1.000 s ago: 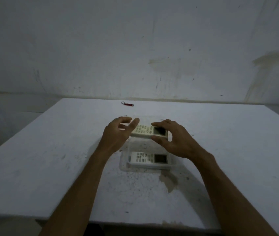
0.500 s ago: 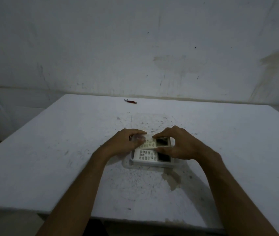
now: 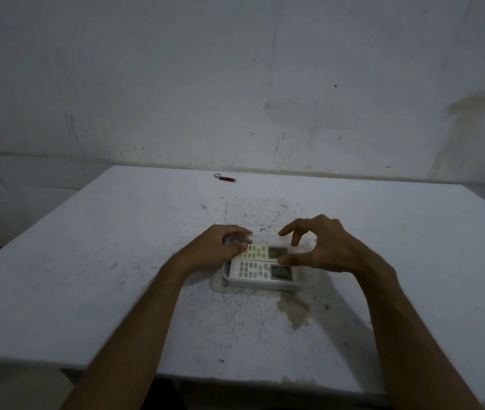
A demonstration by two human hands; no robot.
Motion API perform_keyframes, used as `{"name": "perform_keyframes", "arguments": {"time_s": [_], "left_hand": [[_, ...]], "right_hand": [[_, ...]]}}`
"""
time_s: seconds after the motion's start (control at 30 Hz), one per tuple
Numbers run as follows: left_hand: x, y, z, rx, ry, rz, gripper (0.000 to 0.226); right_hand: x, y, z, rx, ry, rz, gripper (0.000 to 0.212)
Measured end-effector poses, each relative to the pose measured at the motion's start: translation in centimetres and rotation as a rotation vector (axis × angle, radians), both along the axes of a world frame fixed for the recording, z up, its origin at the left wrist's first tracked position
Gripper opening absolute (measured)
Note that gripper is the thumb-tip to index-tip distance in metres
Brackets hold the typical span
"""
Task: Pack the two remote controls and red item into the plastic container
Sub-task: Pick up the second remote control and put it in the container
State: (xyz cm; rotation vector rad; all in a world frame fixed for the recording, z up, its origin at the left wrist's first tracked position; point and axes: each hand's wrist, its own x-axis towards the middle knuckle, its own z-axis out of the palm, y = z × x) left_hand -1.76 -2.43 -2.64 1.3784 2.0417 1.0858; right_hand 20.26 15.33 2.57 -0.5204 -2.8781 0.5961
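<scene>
Two white remote controls lie side by side in a clear plastic container at the middle of the table. The far remote and the near remote both have their dark screens at the right end. My left hand rests at the left end of the far remote, fingers curled and touching it. My right hand hovers just above the right ends, fingers spread and holding nothing. A small red item with a metal ring lies far back on the table near the wall.
The white table is scuffed and speckled, with a chipped brownish patch just in front of the container. A stained white wall rises right behind the table's far edge.
Both hands lowered the second remote into the container beside the first. My right hand has let go and lifted with fingers spread; my left hand stays at the remote's left end.
</scene>
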Motion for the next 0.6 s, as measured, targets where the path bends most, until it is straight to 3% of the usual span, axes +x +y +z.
{"name": "perform_keyframes", "arguments": {"time_s": [0.13, 0.37, 0.47, 0.6], "left_hand": [[0.1, 0.2, -0.1, 0.023, -0.009, -0.012, 0.027], [0.2, 0.0, -0.1, -0.001, -0.030, -0.013, 0.028], [-0.3, 0.2, 0.7, -0.022, -0.084, 0.005, 0.029], [-2.7, 2.0, 2.7, 0.031, -0.153, 0.084, 0.009]], "right_hand": [[-0.1, 0.1, -0.4, -0.140, -0.234, 0.051, 0.078], [-0.6, 0.1, -0.9, -0.084, -0.181, 0.029, 0.076], [-0.8, 0.2, -0.6, -0.098, -0.002, 0.018, 0.066], [-2.4, 2.2, 0.0, -0.152, 0.342, -0.103, 0.039]]}}
